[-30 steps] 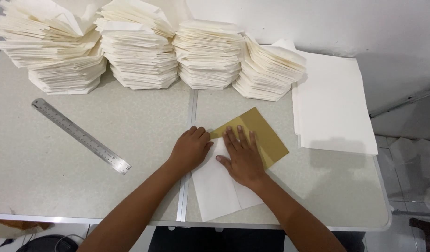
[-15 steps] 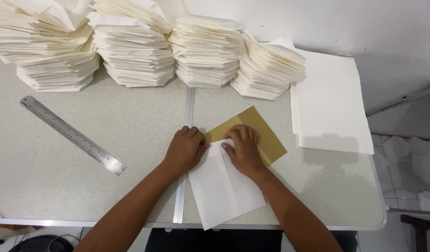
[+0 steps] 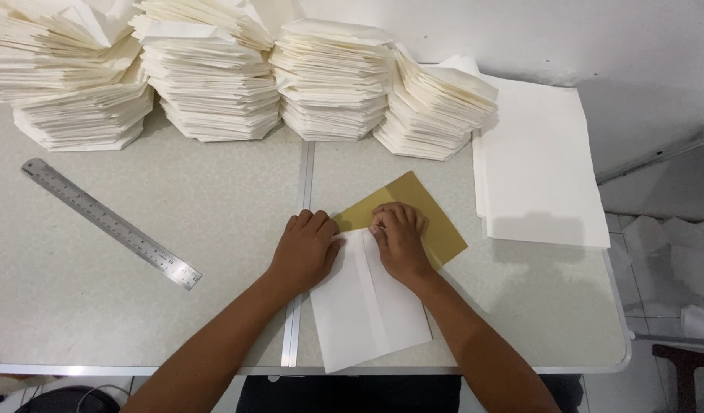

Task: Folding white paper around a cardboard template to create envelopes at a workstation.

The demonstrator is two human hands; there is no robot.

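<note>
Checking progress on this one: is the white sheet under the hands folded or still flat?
Folded. The white sheet shows two side flaps meeting along a centre seam; the left hand and right hand press its top end.

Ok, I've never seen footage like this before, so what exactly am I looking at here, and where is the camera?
The camera sits on a person's head and looks down at a grey table. The left hand and right hand both press flat on a folded white sheet, which lies partly over a tan card. Neither hand grips anything. Behind them stand four stacks of folded paper. Flat white sheets lie to the right, and a metal ruler to the left.
</note>
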